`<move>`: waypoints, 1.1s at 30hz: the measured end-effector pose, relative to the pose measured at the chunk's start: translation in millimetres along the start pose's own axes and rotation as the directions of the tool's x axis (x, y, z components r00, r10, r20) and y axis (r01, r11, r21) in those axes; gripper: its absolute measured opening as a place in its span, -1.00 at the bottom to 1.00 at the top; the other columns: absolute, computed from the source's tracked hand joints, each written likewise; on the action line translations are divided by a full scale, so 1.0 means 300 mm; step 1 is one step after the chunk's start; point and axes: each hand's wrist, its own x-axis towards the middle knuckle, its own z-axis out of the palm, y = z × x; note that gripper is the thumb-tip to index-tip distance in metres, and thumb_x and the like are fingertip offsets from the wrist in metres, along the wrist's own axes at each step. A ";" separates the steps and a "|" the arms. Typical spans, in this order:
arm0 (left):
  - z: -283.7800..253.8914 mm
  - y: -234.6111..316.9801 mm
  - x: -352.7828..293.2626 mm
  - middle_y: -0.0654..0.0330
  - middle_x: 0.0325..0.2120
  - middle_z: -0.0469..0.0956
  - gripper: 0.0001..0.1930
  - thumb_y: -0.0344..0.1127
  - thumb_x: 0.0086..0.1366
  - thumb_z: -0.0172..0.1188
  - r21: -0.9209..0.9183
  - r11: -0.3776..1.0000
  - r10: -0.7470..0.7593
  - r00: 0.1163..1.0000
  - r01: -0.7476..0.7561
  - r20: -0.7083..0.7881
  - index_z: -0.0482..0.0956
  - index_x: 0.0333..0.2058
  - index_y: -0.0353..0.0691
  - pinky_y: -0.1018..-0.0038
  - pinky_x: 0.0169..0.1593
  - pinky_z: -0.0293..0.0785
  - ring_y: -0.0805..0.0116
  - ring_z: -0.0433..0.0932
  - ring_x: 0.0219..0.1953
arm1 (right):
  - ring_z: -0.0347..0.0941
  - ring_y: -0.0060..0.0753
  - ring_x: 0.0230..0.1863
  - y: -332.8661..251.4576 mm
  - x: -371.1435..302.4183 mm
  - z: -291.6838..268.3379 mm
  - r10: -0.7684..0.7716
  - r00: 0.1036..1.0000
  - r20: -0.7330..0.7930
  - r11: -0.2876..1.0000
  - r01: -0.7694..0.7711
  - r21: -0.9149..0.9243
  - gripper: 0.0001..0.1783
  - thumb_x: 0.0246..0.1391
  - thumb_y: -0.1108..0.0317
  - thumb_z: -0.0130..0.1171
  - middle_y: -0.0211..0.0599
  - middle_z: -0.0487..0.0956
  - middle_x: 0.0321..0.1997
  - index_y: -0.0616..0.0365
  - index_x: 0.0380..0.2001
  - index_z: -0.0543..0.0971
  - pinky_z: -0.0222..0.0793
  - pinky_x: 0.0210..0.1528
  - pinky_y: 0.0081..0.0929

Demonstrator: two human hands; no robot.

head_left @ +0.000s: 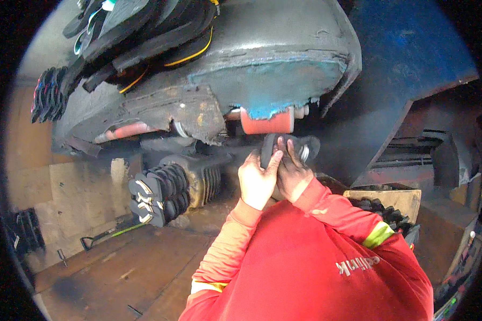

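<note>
**Two-Handed Hold Below the Roller**

Both hands grip one dark grey, flat foam footwear piece (268, 145), positioned below the red-orange cylindrical roller (266, 124) at the ragged lower edge of the grey, dust-coated machine hood (289, 32). The piece sits near the roller; contact between the two cannot be confirmed from this angle.

Left hand (256, 180): wrist raised, thumb angled up and inward against the near side of the piece, the other fingers partly hidden at its left edge. The left forearm, in a red sleeve with a yellow band (209, 287), rises from the lower edge of the view.

Right hand (295, 175): back of the hand visible, fingers extended upward across the piece, closed upon it beside the left thumb. The right forearm slants in from the lower right, its red sleeve carrying a yellow-green band (378, 235).

The wrists converge, hands touching. A pale curved part (305, 153), possibly a strap, shows right of the right fingers.
</note>
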 end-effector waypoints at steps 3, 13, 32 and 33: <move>-0.056 0.003 -0.063 -0.08 -0.41 0.63 -0.76 -0.28 0.24 0.36 -0.098 0.995 0.022 0.996 -0.031 -0.086 0.62 -0.29 -0.37 0.31 -0.29 0.55 0.03 0.66 -0.39 | -0.21 0.28 0.55 -0.035 -0.010 -0.004 -0.120 0.993 -0.009 0.964 0.115 -0.241 0.08 -0.29 0.04 0.47 0.12 -0.11 0.55 0.11 0.35 0.26 0.12 0.41 0.10; -0.348 0.026 -0.158 0.02 -0.30 0.69 -0.71 -0.24 0.32 0.30 -0.247 0.961 -0.098 0.988 0.125 0.120 0.65 -0.11 -0.35 0.44 -0.14 0.55 0.45 0.63 -0.29 | 0.56 0.13 0.06 0.056 -0.153 -0.245 -0.038 0.989 0.144 0.828 -0.049 0.558 -0.41 0.12 0.07 0.25 0.08 0.60 0.04 0.12 0.16 0.51 0.47 0.09 -0.14; -1.163 0.521 0.651 0.09 -0.20 0.64 -0.59 -0.28 0.18 0.37 -0.372 0.815 0.302 0.873 -0.445 -0.384 0.59 -0.09 -0.49 0.45 -0.06 0.49 0.33 0.60 -0.19 | 0.56 -0.40 -0.09 0.076 -0.381 -0.766 0.402 0.747 -0.529 0.718 0.101 0.689 -0.51 0.11 0.52 0.26 -0.12 0.61 -0.04 0.30 0.14 0.51 0.50 -0.04 -0.49; -1.199 0.525 0.735 0.12 -0.24 0.65 -0.64 -0.27 0.19 0.37 -0.406 0.834 0.263 0.917 -0.373 -0.301 0.62 -0.14 -0.44 0.45 -0.09 0.49 0.34 0.60 -0.23 | 0.56 -0.42 -0.12 0.092 -0.406 -0.734 0.454 0.743 -0.492 0.684 0.064 0.727 -0.52 0.12 0.53 0.25 -0.12 0.61 -0.04 0.33 0.13 0.51 0.50 -0.06 -0.51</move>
